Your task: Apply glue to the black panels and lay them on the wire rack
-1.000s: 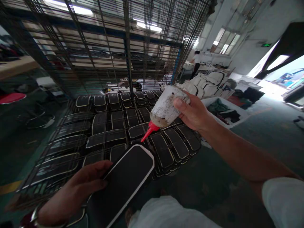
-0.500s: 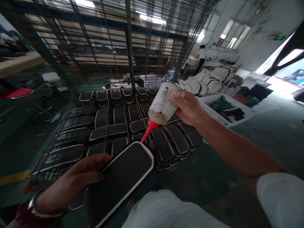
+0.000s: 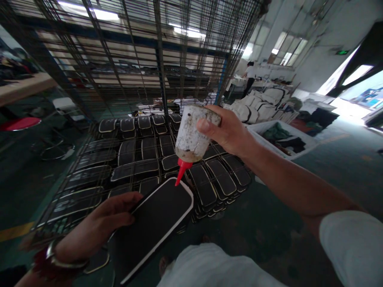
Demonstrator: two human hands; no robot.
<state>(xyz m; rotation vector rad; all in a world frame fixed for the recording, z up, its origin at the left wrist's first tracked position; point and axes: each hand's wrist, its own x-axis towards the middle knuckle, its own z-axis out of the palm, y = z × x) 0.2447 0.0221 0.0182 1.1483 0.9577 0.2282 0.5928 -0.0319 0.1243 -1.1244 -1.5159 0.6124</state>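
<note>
My left hand grips the left edge of a black panel with rounded corners, thumb on its face. A white line of glue runs along the panel's rim. Tilted nozzle-down, a stained white squeeze bottle is wrapped in my right hand. Its red nozzle points at the panel's far end, with the tip at or just above the inner side of the white line; contact cannot be made out.
Behind the panel, a wire rack holds many similar black panels with pale rims. Right of it stands a white bin with cloth inside. A red stool is at left. Another person stands far back near white piles.
My right hand has moved the bottle slightly left and turned it more upright. The nozzle tip has shifted from the panel's far edge to just inside the white line.
</note>
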